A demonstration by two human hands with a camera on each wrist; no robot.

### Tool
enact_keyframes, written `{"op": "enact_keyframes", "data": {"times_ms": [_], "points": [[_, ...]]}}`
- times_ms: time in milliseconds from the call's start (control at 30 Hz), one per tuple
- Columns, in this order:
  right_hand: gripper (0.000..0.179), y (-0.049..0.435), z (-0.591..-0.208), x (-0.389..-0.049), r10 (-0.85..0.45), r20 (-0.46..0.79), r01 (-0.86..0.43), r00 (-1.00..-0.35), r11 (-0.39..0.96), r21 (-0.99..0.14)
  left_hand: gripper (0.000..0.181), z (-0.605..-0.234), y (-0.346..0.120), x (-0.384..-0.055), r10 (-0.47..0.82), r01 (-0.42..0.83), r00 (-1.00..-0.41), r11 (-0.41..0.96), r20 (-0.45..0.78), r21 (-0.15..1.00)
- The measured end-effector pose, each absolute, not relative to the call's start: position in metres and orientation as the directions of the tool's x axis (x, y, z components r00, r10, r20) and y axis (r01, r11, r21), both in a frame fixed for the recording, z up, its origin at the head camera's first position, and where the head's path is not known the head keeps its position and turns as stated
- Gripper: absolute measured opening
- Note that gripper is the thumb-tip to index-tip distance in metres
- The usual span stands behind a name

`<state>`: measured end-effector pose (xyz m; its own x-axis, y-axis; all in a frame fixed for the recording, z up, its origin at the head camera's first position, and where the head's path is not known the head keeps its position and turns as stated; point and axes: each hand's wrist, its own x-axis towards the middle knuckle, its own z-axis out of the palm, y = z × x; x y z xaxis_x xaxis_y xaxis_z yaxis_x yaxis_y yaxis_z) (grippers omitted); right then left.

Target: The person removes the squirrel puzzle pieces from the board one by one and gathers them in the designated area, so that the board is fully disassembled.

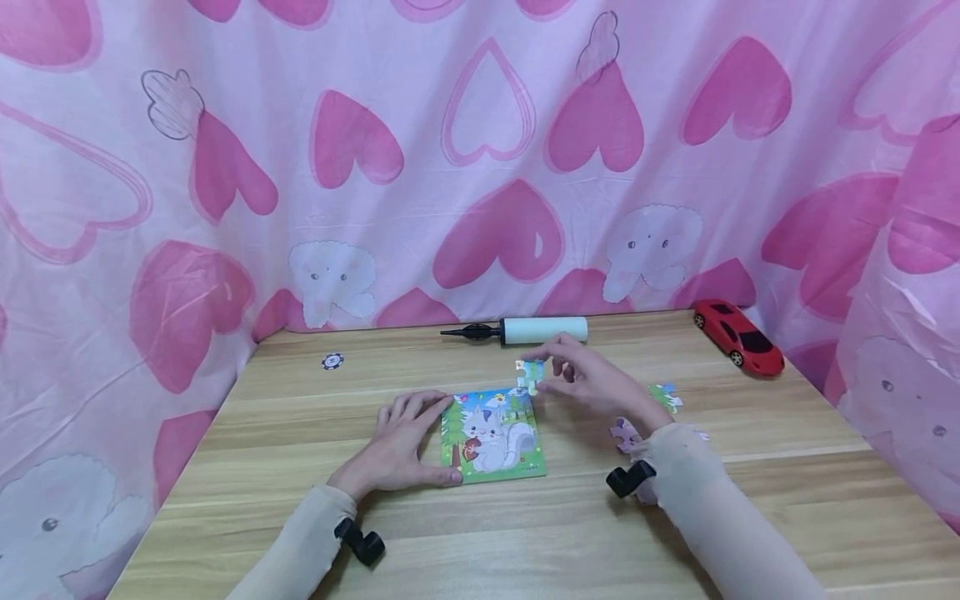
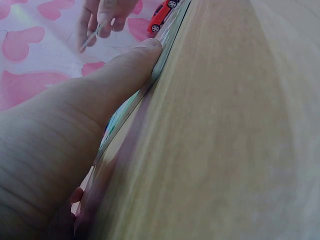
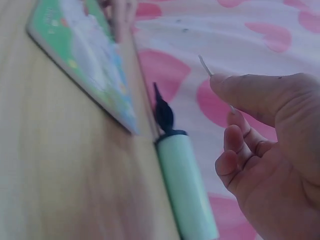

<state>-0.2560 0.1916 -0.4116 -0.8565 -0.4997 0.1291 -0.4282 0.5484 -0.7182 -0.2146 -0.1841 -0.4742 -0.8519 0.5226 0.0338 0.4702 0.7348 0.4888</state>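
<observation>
A square jigsaw puzzle (image 1: 493,442) with a white squirrel picture lies in the middle of the table. My left hand (image 1: 405,442) rests at its left side, thumb at the lower left corner and index finger near the upper left; the left wrist view shows the thumb (image 2: 130,65) against the puzzle's edge. Above the puzzle's upper right corner, my right hand (image 1: 588,375) pinches a puzzle piece (image 1: 531,377) between thumb and fingers. In the right wrist view that piece (image 3: 204,65) appears edge-on, clear of the board. Loose puzzle pieces (image 1: 666,397) lie by the right forearm, partly hidden beneath it.
Behind the right hand lies a hand pump (image 1: 543,330) with a black nozzle. A red toy car (image 1: 738,337) stands at the back right, and a small round chip (image 1: 332,361) at the back left. A pink heart-patterned curtain (image 1: 480,167) hangs along the table's far edge.
</observation>
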Motion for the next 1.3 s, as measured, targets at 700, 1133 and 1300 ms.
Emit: {"op": "enact_keyframes", "data": {"times_ms": [700, 1133, 1300], "points": [[0.049, 0.233, -0.394, -0.260, -0.456, 0.144, -0.414, -0.878, 0.574, -0.706, 0.127, -0.475, -0.184, -0.215, 0.525, 0.478, -0.850, 0.737, 0.039, 0.477], [0.050, 0.240, -0.397, -0.262, -0.470, 0.128, -0.410, -0.874, 0.570, -0.712, 0.126, -0.477, -0.185, -0.215, 0.522, 0.466, -0.852, 0.736, 0.027, 0.491], [0.049, 0.242, -0.403, -0.265, -0.470, 0.106, -0.395, -0.876, 0.575, -0.716, 0.127, -0.475, -0.185, -0.215, 0.522, 0.468, -0.853, 0.736, 0.030, 0.489]]}}
